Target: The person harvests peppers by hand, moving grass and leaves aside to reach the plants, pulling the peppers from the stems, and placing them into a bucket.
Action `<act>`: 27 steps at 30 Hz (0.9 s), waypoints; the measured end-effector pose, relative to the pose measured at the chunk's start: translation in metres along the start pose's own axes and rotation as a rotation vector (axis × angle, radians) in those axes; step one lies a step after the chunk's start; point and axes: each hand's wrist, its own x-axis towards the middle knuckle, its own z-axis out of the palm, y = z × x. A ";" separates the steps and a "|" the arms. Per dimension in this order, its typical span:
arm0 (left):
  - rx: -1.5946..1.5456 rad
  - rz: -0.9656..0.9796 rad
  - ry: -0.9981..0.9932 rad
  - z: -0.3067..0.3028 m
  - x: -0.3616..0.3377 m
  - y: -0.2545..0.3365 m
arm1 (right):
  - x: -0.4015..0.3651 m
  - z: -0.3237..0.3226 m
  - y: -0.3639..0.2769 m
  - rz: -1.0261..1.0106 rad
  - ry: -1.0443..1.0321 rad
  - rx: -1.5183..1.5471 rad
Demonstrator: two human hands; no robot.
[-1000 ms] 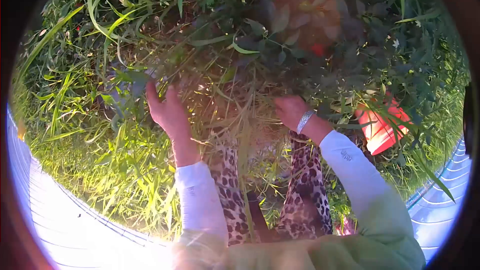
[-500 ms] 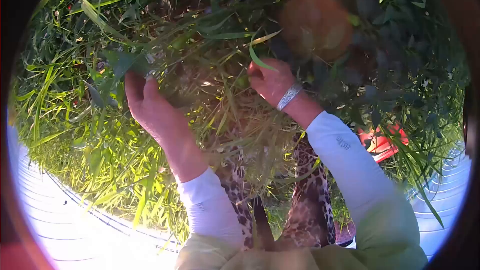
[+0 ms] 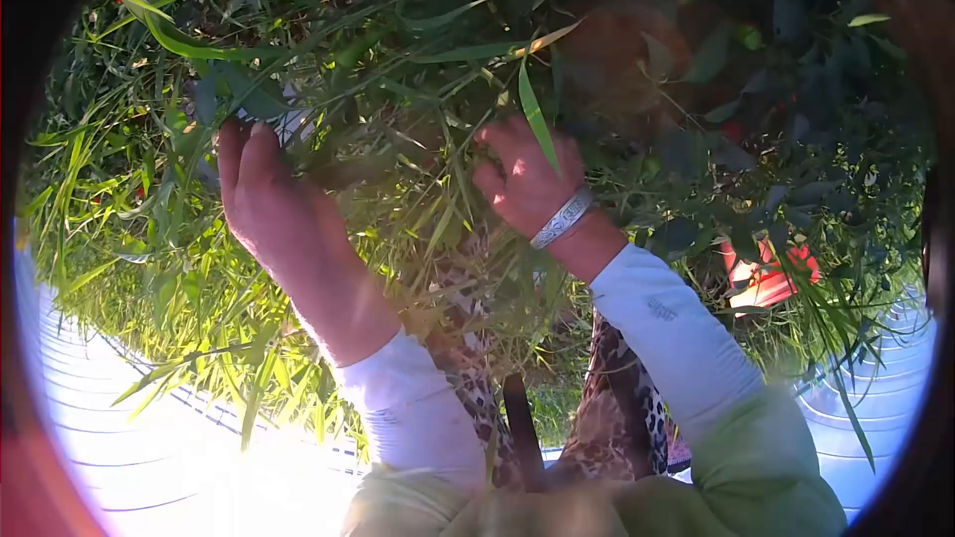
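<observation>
My left hand (image 3: 279, 194) is raised among the plants on the left, its thumb and fingers close together at the base of a broad dark green leaf (image 3: 249, 89). To the right, my right hand (image 3: 537, 167) is closed with bent fingers amid grass stems, a silver bracelet (image 3: 564, 218) around its wrist. A long grass blade (image 3: 537, 114) hangs across the back of this hand. Whatever lies within the right fingers is hidden or too small to name.
Dense grass and leafy plants (image 3: 149, 229) surround both hands. A red object (image 3: 766, 276) lies in the greenery on the right. Pale ribbed sheeting (image 3: 109, 438) borders the plants at lower left and lower right. My patterned trouser legs (image 3: 612, 408) stand below.
My left hand has shifted left and slightly up, and the dark leaf at its fingertips moved with it. My right hand has turned a little and moved slightly lower, its fingers still bent.
</observation>
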 end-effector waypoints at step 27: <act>-0.609 -0.127 -0.462 -0.010 0.007 0.029 | -0.008 0.011 0.052 0.791 -0.140 1.329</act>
